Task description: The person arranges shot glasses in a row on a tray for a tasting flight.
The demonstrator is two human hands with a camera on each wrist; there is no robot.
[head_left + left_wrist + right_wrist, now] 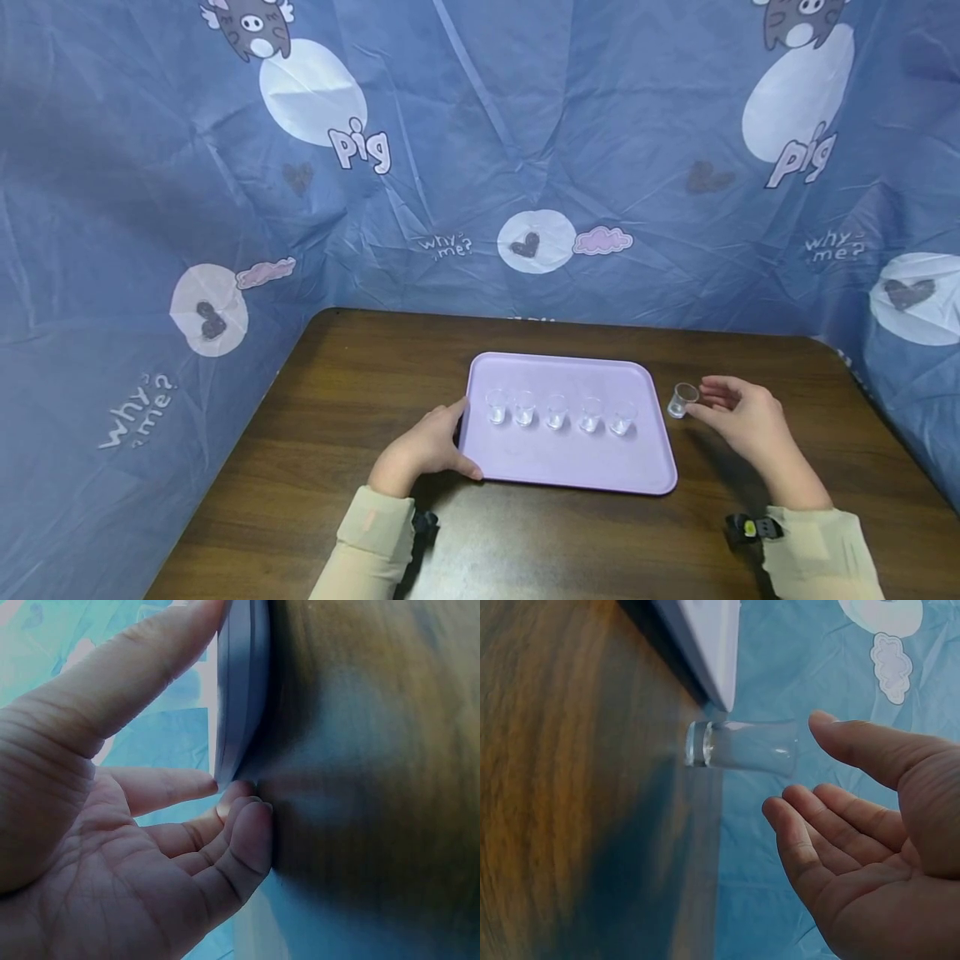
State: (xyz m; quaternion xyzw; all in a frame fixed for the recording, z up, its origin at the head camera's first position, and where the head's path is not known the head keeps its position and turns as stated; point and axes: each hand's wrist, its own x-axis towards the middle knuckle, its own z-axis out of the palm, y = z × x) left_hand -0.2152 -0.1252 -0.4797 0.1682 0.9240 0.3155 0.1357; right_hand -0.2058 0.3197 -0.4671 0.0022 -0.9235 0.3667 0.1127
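A lavender tray (555, 462) lies on the table, bearing several small clear shot glasses (556, 413) in a row across its middle. At the tray's near left corner, my left hand (427, 446) holds the edge between thumb and index finger; in the left wrist view its other fingers (251, 832) rest curled by the table. Just right of the tray, another shot glass (681, 402) stands upright on the wood. Beside that glass is my right hand (752, 419), thumb and fingers spread apart. The right wrist view shows a gap between the hand and the glass (754, 746).
The brown wooden table (300, 492) has rounded far corners. A blue printed cloth (450, 167) hangs behind it and along both sides. Each wrist wears a dark band, with the right band (752, 528) in plain view.
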